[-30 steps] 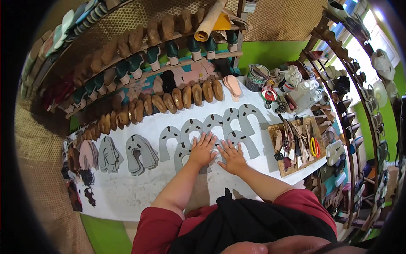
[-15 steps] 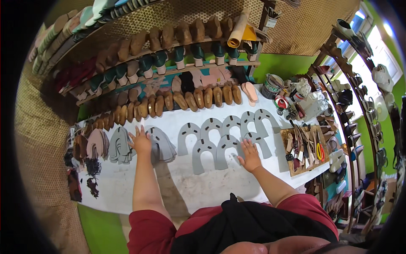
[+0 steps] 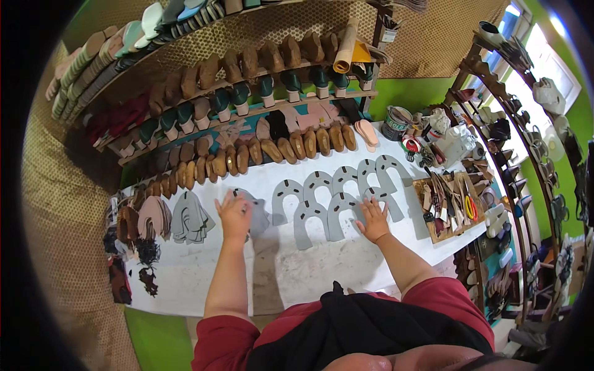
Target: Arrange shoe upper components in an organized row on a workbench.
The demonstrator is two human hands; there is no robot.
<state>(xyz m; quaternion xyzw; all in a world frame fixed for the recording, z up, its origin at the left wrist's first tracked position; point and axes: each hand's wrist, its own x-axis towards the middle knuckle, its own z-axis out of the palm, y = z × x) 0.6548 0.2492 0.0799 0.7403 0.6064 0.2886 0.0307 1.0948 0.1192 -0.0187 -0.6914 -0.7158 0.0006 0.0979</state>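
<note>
My left hand (image 3: 235, 217) is at a pile of grey curved shoe-upper pieces (image 3: 258, 217), fingers apart, covering the pile's left side. The pile looks blurred, and whether a piece is pinched is not clear. My right hand (image 3: 374, 221) lies with spread fingers over the front right one of several grey horseshoe-shaped shoe uppers (image 3: 341, 204). These are set out in two overlapping rows, each with small dark marks on its curve. Left of my left hand, another grey pile (image 3: 189, 217) lies on the white table (image 3: 179, 272).
Pink pieces (image 3: 154, 216) and brown pieces (image 3: 127, 227) lie at the table's left. Wooden shoe lasts (image 3: 286, 149) line its back, below racks of more lasts. A tool board (image 3: 450, 207) with yellow-handled scissors (image 3: 471, 207) and a can (image 3: 395, 122) stand right. Shoe shelves (image 3: 523, 142) rise beyond.
My left hand has moved right, from between the two grey piles onto the right-hand pile, which now looks blurred. My right hand stays by the front right upper. The view has shifted slightly.
</note>
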